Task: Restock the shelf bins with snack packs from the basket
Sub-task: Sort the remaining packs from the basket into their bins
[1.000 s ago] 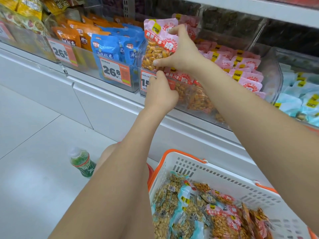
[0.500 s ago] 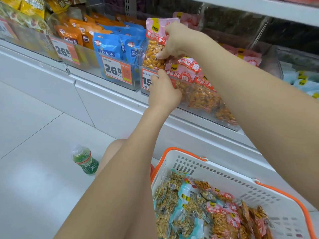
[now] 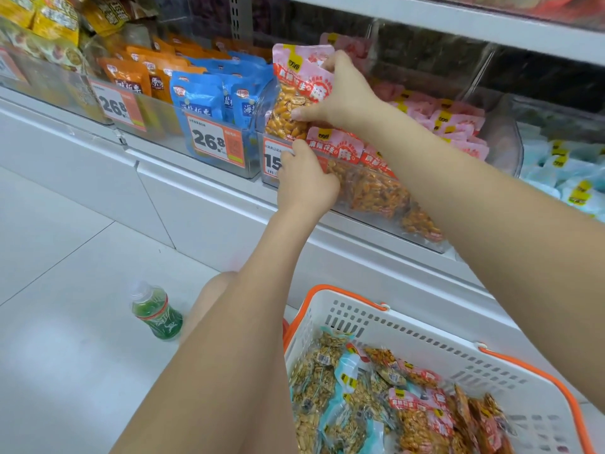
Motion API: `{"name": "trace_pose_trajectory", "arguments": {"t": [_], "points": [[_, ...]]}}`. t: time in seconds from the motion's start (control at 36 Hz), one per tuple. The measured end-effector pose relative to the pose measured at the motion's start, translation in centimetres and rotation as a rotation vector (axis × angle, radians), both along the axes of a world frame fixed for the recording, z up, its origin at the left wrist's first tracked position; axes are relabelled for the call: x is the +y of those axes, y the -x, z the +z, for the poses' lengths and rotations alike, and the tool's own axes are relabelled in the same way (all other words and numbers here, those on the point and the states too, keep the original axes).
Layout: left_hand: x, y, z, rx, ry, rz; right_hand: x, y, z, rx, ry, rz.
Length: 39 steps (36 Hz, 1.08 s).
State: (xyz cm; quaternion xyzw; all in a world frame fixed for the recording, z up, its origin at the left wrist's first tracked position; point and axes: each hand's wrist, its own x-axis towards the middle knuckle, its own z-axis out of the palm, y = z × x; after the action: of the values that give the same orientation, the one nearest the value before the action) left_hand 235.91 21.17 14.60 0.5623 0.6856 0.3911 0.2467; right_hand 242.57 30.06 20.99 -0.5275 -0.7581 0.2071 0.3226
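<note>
My right hand [image 3: 343, 93] grips a pink pack of orange peanuts [image 3: 291, 93], upright at the left front corner of the clear shelf bin [image 3: 422, 239]. Fingers curl over the pack's top and the thumb presses its lower part. My left hand [image 3: 306, 180] rests on the bin's front wall over the price tag [image 3: 271, 160], fingertips curled on the rim beside more pink packs [image 3: 337, 147]. Below at the right stands the white basket with orange handles [image 3: 425, 335], holding several peanut and seed packs [image 3: 370, 398].
Blue packs [image 3: 203, 99] and orange packs [image 3: 131, 78] fill the bins to the left, behind 26.8 price tags. Pale blue packs [image 3: 569, 178] lie in the bin at the right. A green bottle [image 3: 157, 314] stands on the white floor near my knee.
The pink pack stays upright at the bin's front corner in my right hand, whose fingers have shifted a little over its top. My left hand stays on the bin front. The view has shifted slightly.
</note>
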Motion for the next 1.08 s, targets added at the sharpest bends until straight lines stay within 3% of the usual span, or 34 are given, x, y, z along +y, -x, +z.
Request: {"name": "trace_pose_trajectory", "arguments": {"t": [0.08, 0.19, 0.33, 0.42, 0.53, 0.61, 0.75, 0.89, 0.94, 1.08], "points": [[-0.1, 0.1, 0.0, 0.0, 0.002, -0.011, -0.5, -1.4, -0.6, 0.115, 0.013, 0.046], [-0.2, 0.5, -0.2, -0.011, -0.003, -0.02, -2.2, -2.6, 0.0, 0.114, -0.018, 0.048], [-1.2, -0.2, -0.9, -0.001, -0.043, -0.029, -6.5, -5.7, 0.1, 0.121, -0.249, -0.061], [-2.8, -2.1, -2.4, 0.01, -0.088, -0.097, -10.9, -8.5, -1.8, 0.24, -0.299, -0.011], [-6.8, -5.6, -6.8, -0.039, -0.068, -0.224, -17.6, -13.2, -6.0, 0.258, -0.292, -0.049], [-10.7, -8.0, -12.1, -0.034, 0.034, -0.325, -22.6, -16.8, -11.8, 0.247, -0.161, -0.176], [-15.2, -10.5, -21.1, 0.196, 0.326, -0.627, -29.7, -22.3, -25.0, 0.03, 0.404, -0.335], [-16.8, -11.0, -27.0, 0.421, 0.599, -0.801, -33.3, -25.5, -33.5, -0.147, 0.863, -0.344], [-16.9, -10.9, -28.7, 0.479, 0.681, -0.841, -33.9, -25.7, -35.7, -0.203, 0.913, -0.371], [-16.9, -10.2, -31.9, 0.641, 0.757, -0.882, -33.7, -25.0, -39.1, -0.247, 0.808, -0.487]]}}
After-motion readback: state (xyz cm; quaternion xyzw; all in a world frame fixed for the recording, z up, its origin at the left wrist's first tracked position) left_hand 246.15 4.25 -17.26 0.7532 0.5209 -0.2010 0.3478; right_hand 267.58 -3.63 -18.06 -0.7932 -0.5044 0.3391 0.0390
